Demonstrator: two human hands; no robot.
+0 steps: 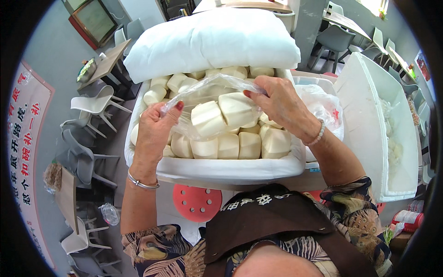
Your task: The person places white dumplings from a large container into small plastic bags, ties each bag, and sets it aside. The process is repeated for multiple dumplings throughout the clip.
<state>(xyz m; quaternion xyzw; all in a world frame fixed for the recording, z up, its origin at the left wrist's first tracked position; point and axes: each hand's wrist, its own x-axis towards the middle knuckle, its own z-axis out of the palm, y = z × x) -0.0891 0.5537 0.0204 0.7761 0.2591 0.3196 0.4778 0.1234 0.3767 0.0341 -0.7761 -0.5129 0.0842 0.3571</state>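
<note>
A clear plastic bag with steamed buns inside is stretched between my two hands. My left hand pinches the bag's rim at its left corner, thumb uppermost. At the opposite corner my right hand grips the rim between thumb and fingers. Below the bag, many more pale buns are packed in a box lined with white cloth. A thick white quilt, folded back, lies across the box's far side and overhangs the far buns.
Right of the box, a white plastic bag sits in a bin, beside a large upright white foam panel. A red stool with holes stands below the box's near edge. Chairs and tables line the left wall.
</note>
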